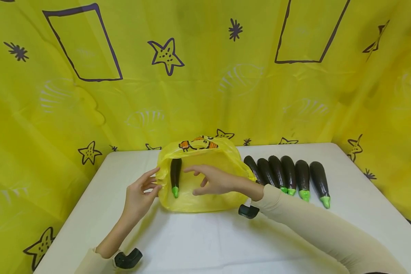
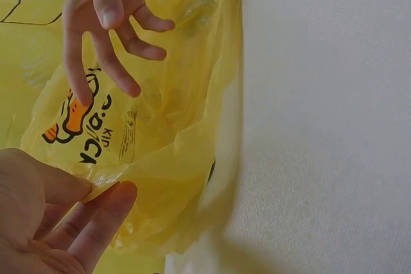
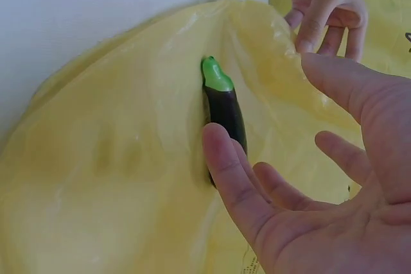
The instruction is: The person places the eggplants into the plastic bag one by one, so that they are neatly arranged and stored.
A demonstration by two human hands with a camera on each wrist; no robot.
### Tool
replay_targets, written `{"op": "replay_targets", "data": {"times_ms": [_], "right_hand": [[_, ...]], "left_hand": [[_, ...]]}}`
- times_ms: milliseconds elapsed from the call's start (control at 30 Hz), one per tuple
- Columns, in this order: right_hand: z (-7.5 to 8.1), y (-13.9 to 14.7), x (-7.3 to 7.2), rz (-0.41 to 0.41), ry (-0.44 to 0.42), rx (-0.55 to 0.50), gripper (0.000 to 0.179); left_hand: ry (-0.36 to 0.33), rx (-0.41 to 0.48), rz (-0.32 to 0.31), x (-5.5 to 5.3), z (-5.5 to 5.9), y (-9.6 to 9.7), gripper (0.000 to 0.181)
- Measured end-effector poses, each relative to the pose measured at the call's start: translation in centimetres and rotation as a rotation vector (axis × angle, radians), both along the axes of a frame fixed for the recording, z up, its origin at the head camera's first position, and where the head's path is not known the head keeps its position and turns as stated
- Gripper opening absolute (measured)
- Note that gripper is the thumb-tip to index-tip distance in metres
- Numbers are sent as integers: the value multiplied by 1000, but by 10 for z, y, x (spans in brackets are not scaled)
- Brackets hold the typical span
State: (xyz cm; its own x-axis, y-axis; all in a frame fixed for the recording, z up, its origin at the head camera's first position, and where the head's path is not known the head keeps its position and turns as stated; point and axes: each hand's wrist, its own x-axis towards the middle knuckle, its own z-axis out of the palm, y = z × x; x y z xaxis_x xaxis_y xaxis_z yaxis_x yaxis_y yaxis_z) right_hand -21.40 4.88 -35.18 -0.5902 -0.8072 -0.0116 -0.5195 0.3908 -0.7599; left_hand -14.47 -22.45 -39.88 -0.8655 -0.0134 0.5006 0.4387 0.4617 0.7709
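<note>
The left hand [image 1: 140, 194] pinches the left edge of a yellow plastic bag [image 1: 205, 206] between its thumb and fingertips, the fingers clamped on the thin film. The bag lies on the white tabletop [image 1: 195, 245] with its mouth open toward the person, and an orange-and-black cartoon print shows on its upper side. One dark eggplant [image 1: 176, 175] rests inside, near the left edge of the opening, its bright green stem end toward the person. The right hand [image 1: 214, 180] is at the bag's mouth, just right of that eggplant, with its fingers spread apart and loosely bent. Right of the bag, six more eggplants [image 1: 288, 171] lie side by side in a row, partly hidden by the right forearm. Behind the tabletop hangs a yellow backdrop [image 1: 198, 102] printed with starfish and fish outlines. Both arms wear pale sleeves [image 1: 305, 226].
</note>
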Motion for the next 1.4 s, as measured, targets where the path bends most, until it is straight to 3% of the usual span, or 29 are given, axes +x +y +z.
{"op": "replay_targets", "data": {"times_ms": [267, 533, 933, 1200, 1400], "right_hand": [[6, 17, 9, 45, 49, -28, 70], [5, 32, 15, 36, 121, -69, 69], [-6, 54, 25, 18, 466, -256, 66], [-10, 76, 24, -51, 807, -266, 60], [-8, 96, 17, -109, 975, -262, 55]], "left_hand": [[-22, -5, 2, -1, 0, 0, 58], [-37, -52, 23, -2, 1, 1, 60], [-47, -15, 11, -1, 0, 1, 58], [20, 20, -34, -1, -3, 1, 56], [19, 19, -30, -1, -3, 0, 56]]}}
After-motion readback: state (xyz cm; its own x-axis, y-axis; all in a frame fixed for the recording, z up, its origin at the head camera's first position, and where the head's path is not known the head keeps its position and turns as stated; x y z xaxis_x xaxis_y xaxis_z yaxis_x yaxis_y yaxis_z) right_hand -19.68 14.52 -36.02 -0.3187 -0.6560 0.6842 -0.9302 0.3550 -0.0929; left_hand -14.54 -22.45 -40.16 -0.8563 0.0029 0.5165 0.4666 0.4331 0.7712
